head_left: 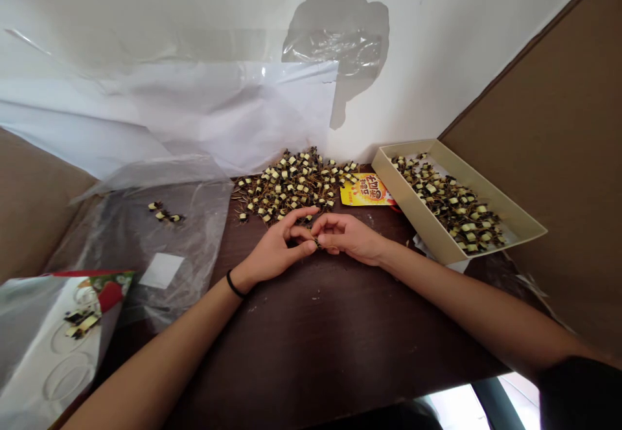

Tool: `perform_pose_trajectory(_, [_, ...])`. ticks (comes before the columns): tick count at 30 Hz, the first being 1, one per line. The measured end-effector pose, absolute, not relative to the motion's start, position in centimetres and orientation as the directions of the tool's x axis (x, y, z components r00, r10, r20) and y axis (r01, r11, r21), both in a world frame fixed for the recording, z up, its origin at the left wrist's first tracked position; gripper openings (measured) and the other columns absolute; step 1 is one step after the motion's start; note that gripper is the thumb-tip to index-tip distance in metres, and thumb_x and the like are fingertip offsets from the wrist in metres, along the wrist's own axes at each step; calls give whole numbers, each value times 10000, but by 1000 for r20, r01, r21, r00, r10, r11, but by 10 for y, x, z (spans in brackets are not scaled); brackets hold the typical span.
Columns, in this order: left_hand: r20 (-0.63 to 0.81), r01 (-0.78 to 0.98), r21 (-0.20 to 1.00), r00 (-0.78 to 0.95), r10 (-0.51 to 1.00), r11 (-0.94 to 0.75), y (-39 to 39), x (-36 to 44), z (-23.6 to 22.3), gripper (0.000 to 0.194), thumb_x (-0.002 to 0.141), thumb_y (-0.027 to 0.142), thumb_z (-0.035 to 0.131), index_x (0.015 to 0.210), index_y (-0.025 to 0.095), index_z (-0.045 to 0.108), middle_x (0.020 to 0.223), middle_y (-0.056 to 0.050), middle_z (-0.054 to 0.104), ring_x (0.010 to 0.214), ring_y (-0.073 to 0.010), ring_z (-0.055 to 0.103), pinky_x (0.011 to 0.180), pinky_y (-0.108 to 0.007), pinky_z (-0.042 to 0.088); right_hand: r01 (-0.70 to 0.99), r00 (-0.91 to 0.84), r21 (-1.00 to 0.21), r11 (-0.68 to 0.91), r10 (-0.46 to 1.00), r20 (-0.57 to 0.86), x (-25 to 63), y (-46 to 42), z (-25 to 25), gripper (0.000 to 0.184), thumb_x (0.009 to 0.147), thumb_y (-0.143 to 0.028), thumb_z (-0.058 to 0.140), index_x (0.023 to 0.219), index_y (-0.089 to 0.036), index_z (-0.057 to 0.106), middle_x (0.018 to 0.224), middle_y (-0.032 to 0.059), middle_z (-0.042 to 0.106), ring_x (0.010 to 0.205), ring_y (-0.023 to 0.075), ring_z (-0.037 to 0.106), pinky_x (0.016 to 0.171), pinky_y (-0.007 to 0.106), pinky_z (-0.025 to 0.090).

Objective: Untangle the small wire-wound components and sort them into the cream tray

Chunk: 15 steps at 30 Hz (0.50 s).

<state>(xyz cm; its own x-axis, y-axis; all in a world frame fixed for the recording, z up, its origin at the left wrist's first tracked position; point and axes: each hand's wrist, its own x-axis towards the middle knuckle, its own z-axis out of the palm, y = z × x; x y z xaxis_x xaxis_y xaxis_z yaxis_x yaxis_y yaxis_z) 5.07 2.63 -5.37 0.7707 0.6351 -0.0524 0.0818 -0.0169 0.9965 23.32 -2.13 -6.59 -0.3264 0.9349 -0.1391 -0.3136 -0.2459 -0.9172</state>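
My left hand [276,248] and my right hand [347,236] meet at the middle of a dark wooden table [315,339], fingertips pinched together on one small dark part with thin wire legs [315,242]. A black band sits on my left wrist. Just beyond my hands lies a heap [291,184] of several like parts, each wrapped in pale yellow tape. A shallow beige box [515,219] at the right holds several more of them.
A clear plastic bag [160,236] at the left holds a few parts. A yellow printed packet [367,192] lies between heap and box. A printed sheet under plastic [58,339] is at the lower left. White plastic sheeting [194,113] hangs on the wall.
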Motion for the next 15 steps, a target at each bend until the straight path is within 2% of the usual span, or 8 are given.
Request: perform_pose_trajectory(15, [-66, 72, 997, 780, 622, 15, 24, 51, -54, 509, 787, 304, 685, 1210, 148, 449, 777, -17, 681, 735, -129, 629, 705, -245, 448, -249, -374, -951, -186, 924, -83, 235, -21, -68, 284, 719, -331, 747, 886, -152, 603, 665, -43, 560, 523, 51, 477, 472, 183, 386])
